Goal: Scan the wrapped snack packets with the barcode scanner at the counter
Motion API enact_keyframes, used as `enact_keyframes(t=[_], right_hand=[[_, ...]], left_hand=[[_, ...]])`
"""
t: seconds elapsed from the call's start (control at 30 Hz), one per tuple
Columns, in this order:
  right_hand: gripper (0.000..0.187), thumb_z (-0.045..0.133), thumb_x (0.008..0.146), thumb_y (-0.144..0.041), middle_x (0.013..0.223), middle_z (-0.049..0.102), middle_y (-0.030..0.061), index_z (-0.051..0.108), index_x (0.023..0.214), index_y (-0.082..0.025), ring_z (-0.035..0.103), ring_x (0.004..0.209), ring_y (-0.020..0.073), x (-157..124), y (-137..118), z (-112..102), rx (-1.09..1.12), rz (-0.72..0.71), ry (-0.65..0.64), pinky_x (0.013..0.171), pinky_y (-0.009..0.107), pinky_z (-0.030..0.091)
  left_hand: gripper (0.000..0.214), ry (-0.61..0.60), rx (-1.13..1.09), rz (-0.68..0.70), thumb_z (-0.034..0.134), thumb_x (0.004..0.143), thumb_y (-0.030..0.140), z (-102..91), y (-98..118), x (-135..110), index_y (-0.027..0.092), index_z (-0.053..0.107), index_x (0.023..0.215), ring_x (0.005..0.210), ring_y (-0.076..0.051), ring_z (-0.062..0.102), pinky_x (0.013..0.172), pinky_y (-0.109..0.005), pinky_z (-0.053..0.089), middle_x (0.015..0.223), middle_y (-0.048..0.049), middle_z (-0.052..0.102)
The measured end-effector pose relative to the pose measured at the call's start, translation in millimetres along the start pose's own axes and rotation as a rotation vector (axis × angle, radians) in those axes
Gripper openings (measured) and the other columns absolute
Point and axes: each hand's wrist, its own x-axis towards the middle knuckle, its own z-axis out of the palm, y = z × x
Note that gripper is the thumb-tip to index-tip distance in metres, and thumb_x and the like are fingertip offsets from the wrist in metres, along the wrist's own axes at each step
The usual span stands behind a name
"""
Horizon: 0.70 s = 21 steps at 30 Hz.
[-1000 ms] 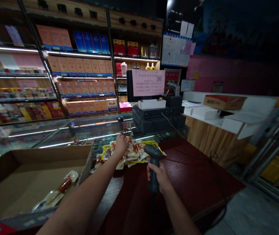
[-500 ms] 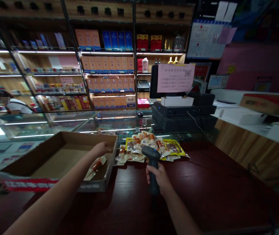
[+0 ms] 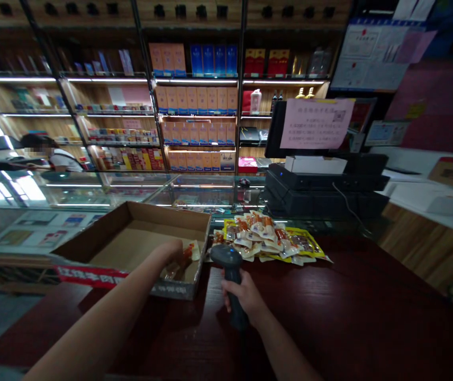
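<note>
My right hand (image 3: 242,296) is closed round the handle of a dark barcode scanner (image 3: 231,259), held upright over the table with its head toward the box. My left hand (image 3: 171,251) reaches down into a shallow cardboard box (image 3: 131,270), at a vacuum-packed sausage-like snack (image 3: 188,255) near the box's right wall. The left fingers point away and are hidden, so whether they grip the pack does not show. Right of the box lies a pile of similar clear snack packs (image 3: 260,233), with yellow packets (image 3: 308,241) among them.
Box and pile stand on a dark red wooden table (image 3: 309,317). Behind are a glass counter (image 3: 206,182) and a monitor (image 3: 276,129) with a pink notice (image 3: 316,124). Boxed goods (image 3: 197,100) fill lit shelves. Another person (image 3: 57,156) is at the far left.
My left hand has come from the box's right wall down to the snack pack inside. The scanner has shifted left toward the box. The whole view has swung slightly left.
</note>
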Motion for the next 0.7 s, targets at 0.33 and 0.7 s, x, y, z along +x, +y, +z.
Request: enact_keyframes(t=[0.33, 0.7], right_hand=[[0.043, 0.071, 0.058, -0.035, 0.049, 0.056, -0.0061, 0.050, 0.089, -0.016, 0.047, 0.034, 0.0095, -3.7, -2.3, 3.1, -0.008, 0.006, 0.017, 0.032, 0.020, 0.038], [0.040, 0.070, 0.060, -0.036, 0.049, 0.055, -0.0066, 0.051, 0.090, -0.017, 0.046, 0.035, 0.0093, -6.7, -12.3, 22.6, 0.000, -0.033, -0.024, 0.032, 0.020, 0.039]], left_hand=[[0.008, -0.224, -0.737, -0.094, 0.061, 0.070, 0.008, -22.7, 42.7, -37.9, 0.013, 0.063, 0.076, 0.055, -0.015, 0.060, 0.058, -0.029, 0.051, 0.063, -0.0035, 0.063], [0.028, -0.037, -1.578, -0.319, 0.040, 0.086, 0.004, 23.4, 34.7, -77.3, 0.015, 0.054, 0.107, 0.082, -0.019, 0.067, 0.078, -0.046, 0.056, 0.095, -0.0086, 0.068]])
